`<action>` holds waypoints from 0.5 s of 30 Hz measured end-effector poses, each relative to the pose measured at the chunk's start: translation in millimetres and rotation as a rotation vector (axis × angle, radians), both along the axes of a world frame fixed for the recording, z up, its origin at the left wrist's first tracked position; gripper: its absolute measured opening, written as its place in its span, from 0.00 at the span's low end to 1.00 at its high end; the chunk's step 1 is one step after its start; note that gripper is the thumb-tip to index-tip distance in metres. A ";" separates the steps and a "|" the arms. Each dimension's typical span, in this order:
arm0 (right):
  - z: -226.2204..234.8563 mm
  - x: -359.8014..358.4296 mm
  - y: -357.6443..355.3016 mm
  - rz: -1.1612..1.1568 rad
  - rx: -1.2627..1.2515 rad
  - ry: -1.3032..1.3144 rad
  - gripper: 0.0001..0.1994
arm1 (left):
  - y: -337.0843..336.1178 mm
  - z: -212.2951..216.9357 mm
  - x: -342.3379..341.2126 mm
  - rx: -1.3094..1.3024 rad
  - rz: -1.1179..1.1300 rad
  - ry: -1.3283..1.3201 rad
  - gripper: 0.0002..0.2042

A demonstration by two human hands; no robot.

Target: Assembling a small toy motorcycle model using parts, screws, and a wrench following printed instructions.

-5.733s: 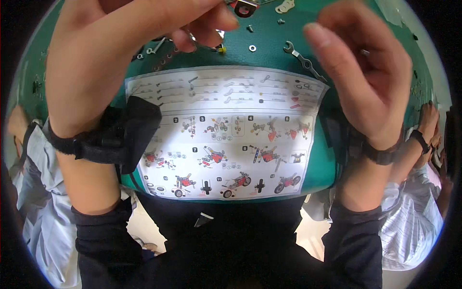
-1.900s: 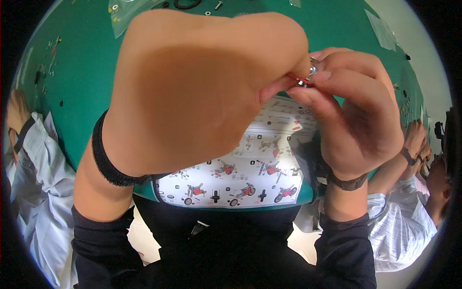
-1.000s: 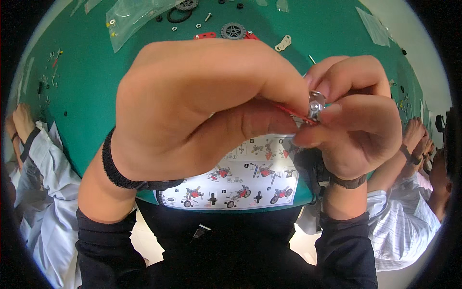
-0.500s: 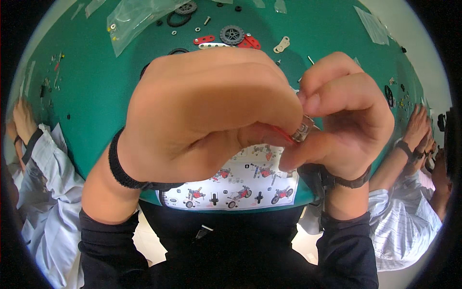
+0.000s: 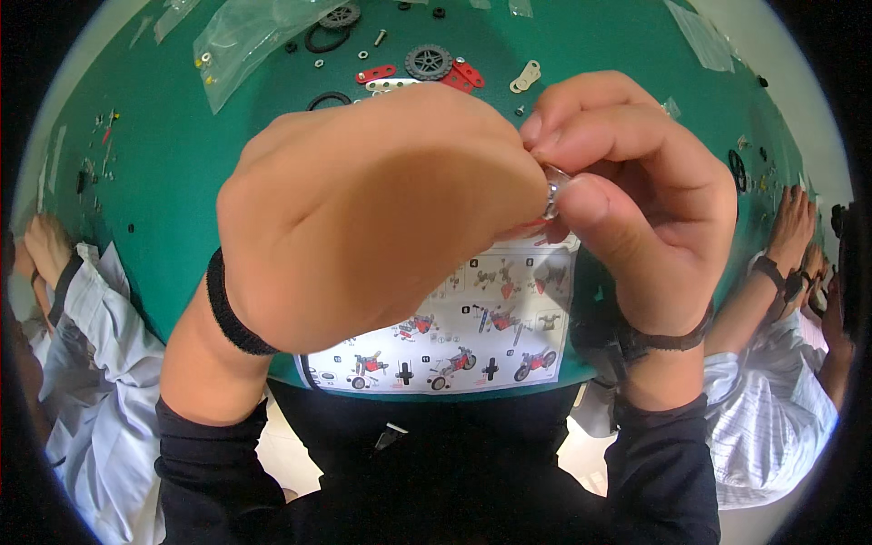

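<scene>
My left hand (image 5: 381, 218) is closed, its broad back hiding most of its own fingers. At its fingertips is a small shiny silver metal piece (image 5: 551, 193), mostly covered; a sliver of red shows just below it. My right hand (image 5: 649, 200) pinches the same piece from the right, with the thumb against it and the fingertips touching the left hand. Both hands are raised over a printed instruction sheet (image 5: 445, 359) with pictures of a red motorcycle model.
On the green table (image 5: 173, 182) beyond my hands lie a black toy wheel (image 5: 428, 63), red perforated strips (image 5: 375, 74), a beige link plate (image 5: 525, 77), a screw (image 5: 380, 38) and a clear plastic bag (image 5: 238, 54). Other people's hands (image 5: 792, 222) rest at both sides.
My left hand has rolled so its back hides more of its fingers. The right thumb has moved up onto the silver piece, and both hands have shifted slightly left.
</scene>
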State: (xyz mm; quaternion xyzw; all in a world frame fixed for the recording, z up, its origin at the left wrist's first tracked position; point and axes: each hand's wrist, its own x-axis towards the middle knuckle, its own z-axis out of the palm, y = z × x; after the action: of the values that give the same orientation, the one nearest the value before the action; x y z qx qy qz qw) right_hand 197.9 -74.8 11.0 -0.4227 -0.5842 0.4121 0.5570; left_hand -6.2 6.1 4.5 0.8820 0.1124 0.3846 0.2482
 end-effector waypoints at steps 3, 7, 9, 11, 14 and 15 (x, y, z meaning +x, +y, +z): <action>-0.3 -3.9 0.1 -0.012 -0.058 0.075 0.10 | -1.7 2.9 0.2 -0.154 -0.032 -0.041 0.12; 0.3 -13.9 0.8 -0.015 -0.136 0.160 0.09 | -1.3 3.9 -6.7 -0.084 0.010 0.045 0.13; -0.3 -18.5 0.5 -0.019 -0.141 0.163 0.09 | -0.5 1.3 -10.3 -0.090 0.007 0.001 0.13; -0.1 -21.1 0.4 -0.020 -0.144 0.167 0.09 | 0.6 5.0 -15.3 -0.079 -0.008 0.049 0.12; 0.6 -19.0 -1.1 -0.020 -0.145 0.191 0.09 | -0.5 4.1 -13.6 -0.077 -0.020 0.035 0.11; 0.1 -16.2 -2.2 -0.019 -0.157 0.217 0.10 | -1.1 4.1 -11.2 -0.074 -0.024 0.035 0.11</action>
State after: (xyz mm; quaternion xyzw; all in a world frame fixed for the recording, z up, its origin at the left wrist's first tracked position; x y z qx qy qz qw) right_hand 181.6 -77.0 11.1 -0.4233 -0.4825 0.4947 0.5859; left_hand -17.4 5.0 8.6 0.8799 0.1204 0.3618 0.2835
